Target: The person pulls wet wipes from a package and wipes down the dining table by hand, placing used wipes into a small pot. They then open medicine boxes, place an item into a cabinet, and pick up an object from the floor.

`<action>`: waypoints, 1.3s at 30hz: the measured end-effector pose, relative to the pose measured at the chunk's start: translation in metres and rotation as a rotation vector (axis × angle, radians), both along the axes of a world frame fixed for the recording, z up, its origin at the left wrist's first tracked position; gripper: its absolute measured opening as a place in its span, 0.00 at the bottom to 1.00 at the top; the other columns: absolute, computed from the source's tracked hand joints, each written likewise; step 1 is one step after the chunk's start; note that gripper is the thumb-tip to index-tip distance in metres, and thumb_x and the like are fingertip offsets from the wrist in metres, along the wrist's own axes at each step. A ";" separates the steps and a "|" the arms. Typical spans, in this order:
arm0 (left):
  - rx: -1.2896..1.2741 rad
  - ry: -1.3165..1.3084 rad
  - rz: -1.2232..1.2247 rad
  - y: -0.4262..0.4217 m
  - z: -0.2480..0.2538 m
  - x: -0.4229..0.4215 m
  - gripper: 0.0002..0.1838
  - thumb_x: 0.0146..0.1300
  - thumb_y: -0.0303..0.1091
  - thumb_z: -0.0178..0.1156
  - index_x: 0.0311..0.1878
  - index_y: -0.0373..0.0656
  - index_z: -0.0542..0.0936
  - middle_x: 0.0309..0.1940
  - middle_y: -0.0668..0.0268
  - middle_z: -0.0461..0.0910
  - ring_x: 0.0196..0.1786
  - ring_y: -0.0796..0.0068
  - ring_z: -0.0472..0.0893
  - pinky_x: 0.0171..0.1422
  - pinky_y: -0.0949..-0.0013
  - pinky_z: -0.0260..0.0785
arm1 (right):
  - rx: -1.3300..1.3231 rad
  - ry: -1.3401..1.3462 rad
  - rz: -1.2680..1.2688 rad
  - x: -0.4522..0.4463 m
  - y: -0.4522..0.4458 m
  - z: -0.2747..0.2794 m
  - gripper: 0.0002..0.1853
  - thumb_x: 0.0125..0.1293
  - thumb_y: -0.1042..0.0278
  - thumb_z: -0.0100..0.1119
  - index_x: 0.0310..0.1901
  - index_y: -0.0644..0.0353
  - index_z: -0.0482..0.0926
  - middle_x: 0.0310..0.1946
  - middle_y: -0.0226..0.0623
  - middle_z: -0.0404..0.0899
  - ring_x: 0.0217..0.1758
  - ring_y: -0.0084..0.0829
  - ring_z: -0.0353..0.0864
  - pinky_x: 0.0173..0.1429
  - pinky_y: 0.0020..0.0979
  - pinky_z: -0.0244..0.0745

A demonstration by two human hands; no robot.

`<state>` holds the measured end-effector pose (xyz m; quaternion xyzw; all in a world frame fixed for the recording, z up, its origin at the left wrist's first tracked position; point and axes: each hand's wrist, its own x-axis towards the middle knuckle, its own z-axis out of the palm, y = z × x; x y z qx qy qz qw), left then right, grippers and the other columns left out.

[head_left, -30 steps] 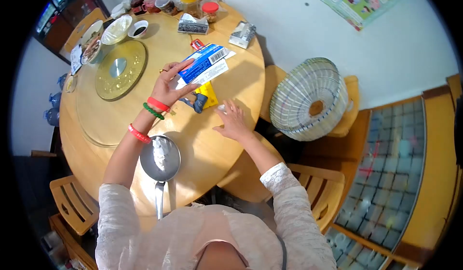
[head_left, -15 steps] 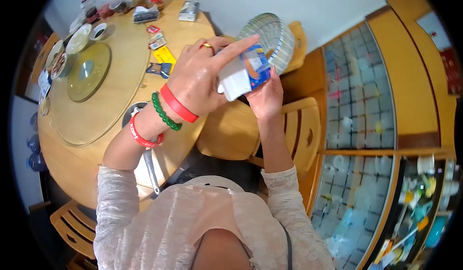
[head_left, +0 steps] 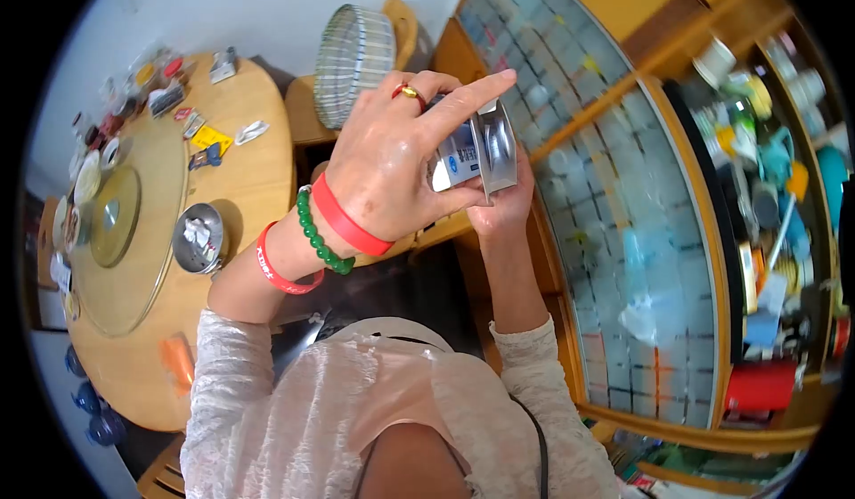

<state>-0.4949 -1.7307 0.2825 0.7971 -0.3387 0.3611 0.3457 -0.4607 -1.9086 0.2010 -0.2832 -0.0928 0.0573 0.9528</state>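
A small blue and white carton (head_left: 459,156) is held in front of my chest, its silvery inner end (head_left: 499,147) turned to the right. My left hand (head_left: 383,156), with a ring, red wristbands and a green bead bracelet, grips the carton from the left, thumb below and index finger stretched along the top. Behind and under the carton is my right hand (head_left: 508,200), closed against it; most of its fingers are hidden. Left of my forearm, a metal pan (head_left: 203,239) with crumpled white scraps stands on the round wooden table (head_left: 240,134).
A glass turntable (head_left: 116,216), bowls and jars occupy the table's far left, with yellow packets (head_left: 212,136) nearer. A woven basket (head_left: 356,62) sits on a chair by the wall. To the right are a glass-panelled cabinet (head_left: 641,249) and cluttered shelves (head_left: 766,178).
The view has swung right, towards the cabinet and shelves. The carton has turned in my hands, so its silvery end now shows instead of the blue printed face. Both hands still hold it.
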 end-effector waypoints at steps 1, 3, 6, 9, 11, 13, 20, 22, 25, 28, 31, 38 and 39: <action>0.083 0.054 -0.024 -0.011 0.006 -0.011 0.48 0.33 0.39 0.75 0.65 0.48 0.68 0.49 0.62 0.76 0.50 0.60 0.75 0.55 0.63 0.63 | 0.060 0.023 -0.001 -0.009 -0.017 -0.004 0.24 0.71 0.57 0.33 0.60 0.64 0.67 0.55 0.45 0.74 0.57 0.42 0.75 0.61 0.43 0.71; 0.082 0.050 -0.071 -0.032 0.009 -0.026 0.48 0.33 0.44 0.75 0.65 0.47 0.68 0.50 0.62 0.76 0.51 0.60 0.75 0.56 0.62 0.63 | 0.037 0.019 -0.036 -0.027 -0.046 -0.006 0.23 0.70 0.57 0.38 0.59 0.62 0.69 0.54 0.42 0.75 0.58 0.41 0.74 0.62 0.45 0.70; 0.079 0.061 -0.116 -0.059 0.009 -0.050 0.51 0.33 0.54 0.74 0.65 0.47 0.68 0.49 0.62 0.76 0.51 0.60 0.74 0.59 0.61 0.62 | -0.010 0.028 -0.077 -0.053 -0.069 0.004 0.22 0.69 0.55 0.40 0.57 0.58 0.72 0.52 0.38 0.77 0.57 0.38 0.75 0.62 0.45 0.69; 0.038 -0.008 -0.134 -0.082 0.011 -0.068 0.52 0.32 0.52 0.75 0.65 0.47 0.68 0.50 0.58 0.74 0.51 0.59 0.73 0.59 0.60 0.63 | 0.010 0.036 -0.062 -0.074 -0.085 0.014 0.22 0.70 0.54 0.37 0.57 0.57 0.72 0.52 0.37 0.77 0.56 0.35 0.76 0.60 0.42 0.70; 0.041 -0.026 -0.125 -0.089 0.008 -0.075 0.52 0.32 0.51 0.76 0.66 0.47 0.67 0.49 0.58 0.74 0.51 0.58 0.72 0.58 0.60 0.63 | -0.005 -0.011 -0.089 -0.086 -0.094 0.015 0.23 0.70 0.53 0.37 0.58 0.57 0.71 0.52 0.37 0.77 0.56 0.33 0.76 0.60 0.40 0.70; 0.021 -0.042 -0.115 -0.097 0.002 -0.077 0.50 0.34 0.42 0.77 0.66 0.45 0.67 0.49 0.57 0.73 0.51 0.57 0.72 0.58 0.60 0.64 | -0.044 -0.076 -0.156 -0.094 -0.109 0.003 0.23 0.68 0.52 0.43 0.57 0.60 0.71 0.52 0.36 0.77 0.56 0.32 0.76 0.60 0.39 0.70; -0.272 -0.015 -0.228 -0.116 -0.018 -0.064 0.47 0.32 0.32 0.74 0.63 0.42 0.67 0.47 0.57 0.71 0.51 0.58 0.70 0.57 0.61 0.65 | -0.295 -0.025 -0.270 -0.124 -0.147 0.002 0.19 0.69 0.58 0.49 0.56 0.60 0.70 0.51 0.39 0.76 0.53 0.35 0.77 0.56 0.40 0.75; -0.264 -0.028 -0.223 -0.120 -0.017 -0.065 0.45 0.33 0.31 0.72 0.62 0.45 0.67 0.45 0.51 0.68 0.49 0.55 0.69 0.53 0.62 0.67 | -0.297 -0.010 -0.270 -0.135 -0.155 -0.003 0.18 0.69 0.60 0.48 0.56 0.61 0.69 0.52 0.40 0.75 0.53 0.34 0.77 0.56 0.39 0.75; -0.224 0.031 -0.254 -0.129 -0.021 -0.062 0.47 0.32 0.32 0.74 0.62 0.43 0.65 0.48 0.53 0.67 0.50 0.56 0.68 0.56 0.61 0.64 | -0.251 0.025 -0.295 -0.142 -0.166 -0.011 0.18 0.70 0.63 0.48 0.57 0.63 0.68 0.52 0.40 0.75 0.54 0.33 0.76 0.56 0.38 0.75; -0.262 0.084 -0.327 -0.145 -0.033 -0.061 0.48 0.32 0.35 0.76 0.61 0.41 0.64 0.49 0.54 0.68 0.50 0.56 0.68 0.56 0.61 0.64 | -0.143 0.051 -0.337 -0.154 -0.179 -0.015 0.18 0.71 0.65 0.47 0.58 0.64 0.68 0.53 0.40 0.75 0.56 0.32 0.75 0.58 0.37 0.73; -0.263 0.157 -0.420 -0.153 -0.043 -0.059 0.50 0.32 0.37 0.78 0.62 0.41 0.62 0.53 0.55 0.68 0.56 0.56 0.69 0.60 0.63 0.64 | -0.107 0.028 -0.346 -0.166 -0.192 -0.016 0.18 0.71 0.66 0.46 0.58 0.65 0.68 0.54 0.40 0.75 0.57 0.30 0.74 0.60 0.35 0.71; -0.653 0.799 -1.042 -0.144 -0.055 -0.060 0.32 0.53 0.24 0.67 0.60 0.40 0.64 0.60 0.58 0.66 0.65 0.65 0.65 0.67 0.58 0.61 | -0.171 -0.009 -0.568 -0.188 -0.200 -0.015 0.20 0.69 0.67 0.50 0.60 0.64 0.65 0.54 0.38 0.74 0.56 0.30 0.75 0.56 0.33 0.75; -0.648 0.797 -1.022 -0.141 -0.058 -0.058 0.29 0.56 0.21 0.61 0.61 0.38 0.64 0.60 0.57 0.66 0.65 0.64 0.66 0.67 0.60 0.62 | -0.169 -0.004 -0.564 -0.190 -0.199 -0.012 0.20 0.69 0.67 0.50 0.60 0.64 0.65 0.54 0.38 0.74 0.56 0.30 0.75 0.56 0.33 0.75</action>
